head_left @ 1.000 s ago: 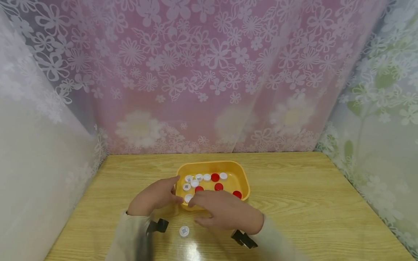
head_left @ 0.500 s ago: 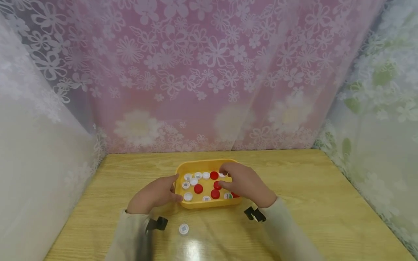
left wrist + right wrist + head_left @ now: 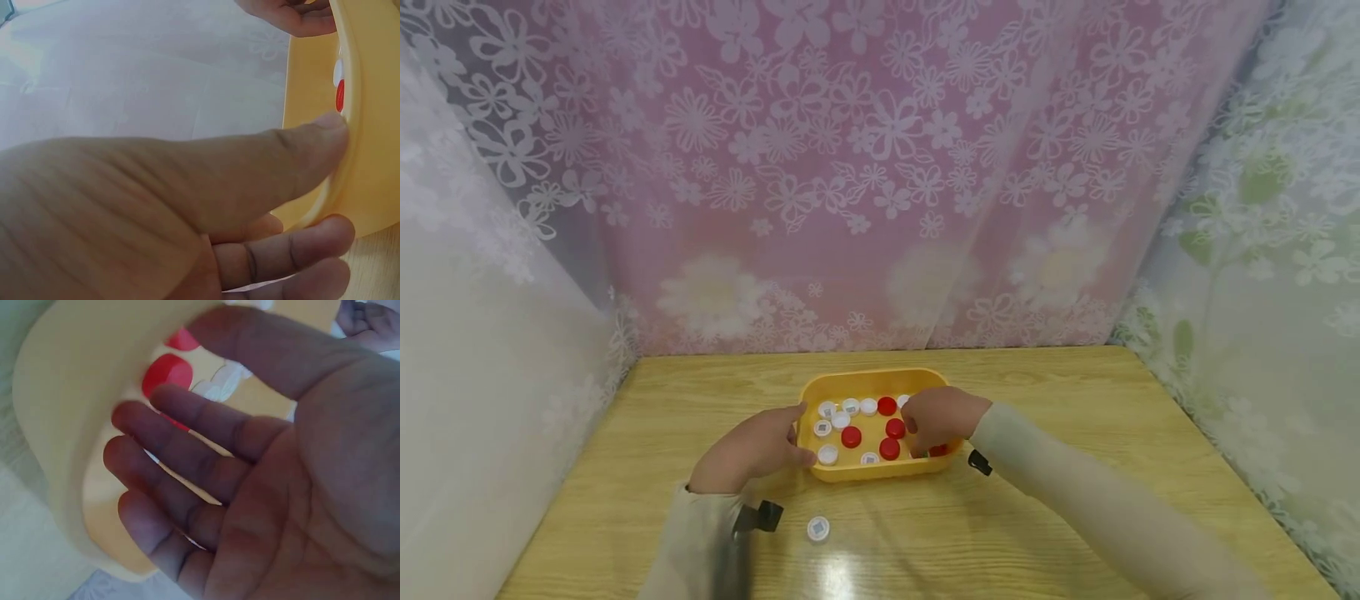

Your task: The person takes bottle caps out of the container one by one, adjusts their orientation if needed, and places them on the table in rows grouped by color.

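A shallow yellow plastic tray [image 3: 887, 473] holds several red and white bottle caps, such as the red cap [image 3: 851, 437] and the white cap [image 3: 827, 454]. At its left end my left hand [image 3: 752, 450] grips the wall, thumb and fingers on the rim [image 3: 354, 81]. My right hand [image 3: 943, 414] reaches down into the right end of the tray. In the right wrist view its fingers are spread and loosely bent, with a red cap [image 3: 167, 372] showing between thumb and index finger. Caps under this hand are partly hidden.
One white cap with a printed square [image 3: 818, 528] lies on the wooden table [image 3: 1037, 533] in front of the tray. A pink flowered curtain [image 3: 850, 208] hangs behind the table, with pale cloth [image 3: 1247, 292] along the right side.
My right hand has moved from the tray's front middle to its right end and down among the caps, uncovering caps in the middle. The left hand stays on the tray's left end.
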Demonstrator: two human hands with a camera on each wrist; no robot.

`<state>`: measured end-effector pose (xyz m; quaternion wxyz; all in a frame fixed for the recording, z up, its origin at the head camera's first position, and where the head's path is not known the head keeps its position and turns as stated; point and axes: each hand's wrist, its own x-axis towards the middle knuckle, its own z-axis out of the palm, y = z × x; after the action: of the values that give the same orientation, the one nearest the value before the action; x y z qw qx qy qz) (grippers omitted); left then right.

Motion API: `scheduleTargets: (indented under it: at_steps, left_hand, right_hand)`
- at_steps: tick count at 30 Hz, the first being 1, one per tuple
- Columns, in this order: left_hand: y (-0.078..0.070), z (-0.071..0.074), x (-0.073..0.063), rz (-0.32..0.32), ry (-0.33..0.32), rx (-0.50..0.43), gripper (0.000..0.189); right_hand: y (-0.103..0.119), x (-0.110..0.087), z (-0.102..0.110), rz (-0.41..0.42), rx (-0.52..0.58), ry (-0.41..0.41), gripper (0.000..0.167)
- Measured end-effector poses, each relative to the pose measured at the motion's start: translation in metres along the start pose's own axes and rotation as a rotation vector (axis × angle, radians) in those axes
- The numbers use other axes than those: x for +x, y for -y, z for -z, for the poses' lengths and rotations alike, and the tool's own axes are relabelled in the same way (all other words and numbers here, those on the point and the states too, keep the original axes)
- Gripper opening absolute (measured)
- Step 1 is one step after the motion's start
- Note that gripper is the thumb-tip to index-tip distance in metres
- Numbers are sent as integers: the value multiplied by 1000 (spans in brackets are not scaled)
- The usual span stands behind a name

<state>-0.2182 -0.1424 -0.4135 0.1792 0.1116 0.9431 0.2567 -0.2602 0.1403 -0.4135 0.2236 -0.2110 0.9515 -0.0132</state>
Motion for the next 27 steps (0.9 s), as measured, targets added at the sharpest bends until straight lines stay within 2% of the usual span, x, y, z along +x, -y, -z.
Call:
scheduleTargets:
  at_steps: [8,12,19,23,27]
  left_hand:
    - [2,2,-3,-2,-4,-19,89]
    - [0,1,-5,-1,-9,-24,88]
    - [-1,0,-4,-1,-13,-24,88]
    - [-2,0,-4,2,-12,-19,87]
    - [-2,0,-2,-4,-11,1,88]
  right_hand:
    - [6,9,-3,42,-125,66,25]
    - [8,11,-8,53,-171,62,27]
    - [3,13,-11,60,-95,8,19]
    - [1,8,-1,62,-22,-78,18]
    - [8,-9,19,136,30,-292,18]
